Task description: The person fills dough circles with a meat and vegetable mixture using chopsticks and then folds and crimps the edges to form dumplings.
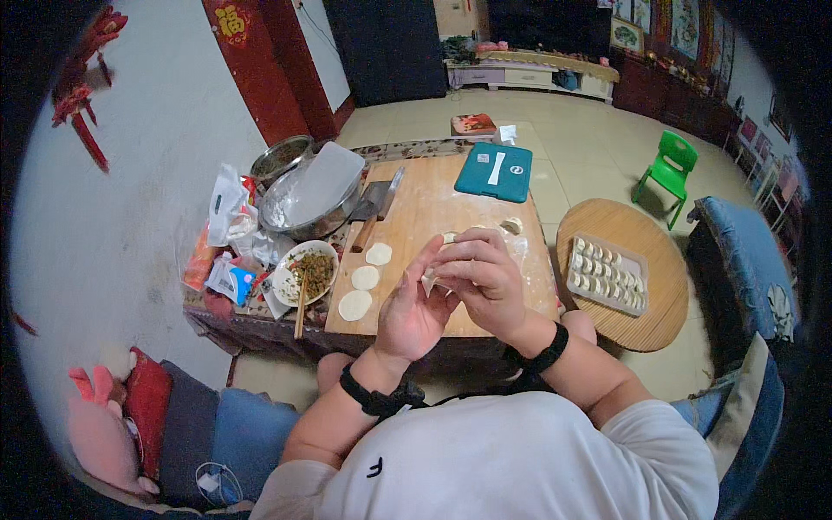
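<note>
Both my hands are raised over a floured wooden board [426, 195]. Between them is a folded dumpling [428, 281], partly hidden by my fingers. My left hand [413, 312] cups it from the left, palm up, while the fingers of my right hand [478, 273] pinch its edge. Three round dough wrappers [365, 278] lie in a column at the board's left side. Beyond my hands, a shaped dumpling [511, 225] rests on the board, with another [449, 238] partly covered by my fingers. Left of the board, a white bowl of chopped filling [284, 281] holds wooden chopsticks [301, 305].
A cleaver [372, 201] and a rolling pin or wooden handle [364, 234] lie on the board near a large metal basin [309, 227]. A teal case [494, 172] sits at its far edge. Right, a round table [666, 273] bears a tray of dumplings [640, 311].
</note>
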`<state>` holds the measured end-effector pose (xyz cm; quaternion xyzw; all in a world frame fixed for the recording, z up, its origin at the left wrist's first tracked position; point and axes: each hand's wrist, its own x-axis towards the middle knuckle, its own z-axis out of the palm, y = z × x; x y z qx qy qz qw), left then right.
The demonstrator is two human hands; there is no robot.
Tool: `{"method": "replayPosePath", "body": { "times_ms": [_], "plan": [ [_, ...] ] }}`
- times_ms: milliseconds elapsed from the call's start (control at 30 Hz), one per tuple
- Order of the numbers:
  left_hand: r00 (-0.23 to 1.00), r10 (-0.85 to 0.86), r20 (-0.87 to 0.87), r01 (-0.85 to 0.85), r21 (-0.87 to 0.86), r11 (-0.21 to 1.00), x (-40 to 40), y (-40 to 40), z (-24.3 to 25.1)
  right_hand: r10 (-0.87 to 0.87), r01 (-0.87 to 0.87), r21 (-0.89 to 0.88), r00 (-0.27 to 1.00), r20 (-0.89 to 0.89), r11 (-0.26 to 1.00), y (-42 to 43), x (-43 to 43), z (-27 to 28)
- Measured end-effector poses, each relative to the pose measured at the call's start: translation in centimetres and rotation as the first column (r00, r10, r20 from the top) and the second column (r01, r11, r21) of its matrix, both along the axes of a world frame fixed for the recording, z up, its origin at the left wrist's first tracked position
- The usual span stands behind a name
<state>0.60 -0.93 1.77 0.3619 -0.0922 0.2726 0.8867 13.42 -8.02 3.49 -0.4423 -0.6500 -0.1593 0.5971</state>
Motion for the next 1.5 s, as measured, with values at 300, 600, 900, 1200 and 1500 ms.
{"method": "replayPosePath", "body": {
  "times_ms": [300,600,900,1200,1500],
  "plan": [
    [0.998,-0.036,-0.045,0.041,0.127,0.991,0.8,-0.1,1.0,-0.014,0.013,0.019,0.999,0.039,1.0,-0.6,0.7,0.9],
    [0.998,-0.032,-0.051,0.035,0.071,0.997,2.8,-2.5,2.2,-0.02,0.022,0.03,0.999,-0.05,0.999,-2.9,2.5,0.9],
    [0.99,0.027,-0.135,-0.012,0.113,0.994,5.3,-6.0,2.9,-0.008,0.02,0.077,0.989,-0.15,0.997,-6.1,4.7,0.2],
    [0.997,0.038,-0.063,-0.03,0.127,0.991,6.2,-9.9,3.9,0.01,0.034,0.176,0.971,-0.239,0.984,-9.2,5.1,0.5],
    [0.998,-0.049,0.027,0.047,0.06,0.997,5.3,-11.3,4.2,0.018,0.044,0.195,0.952,-0.307,0.98,-10.5,3.8,1.0]
  ]
}}
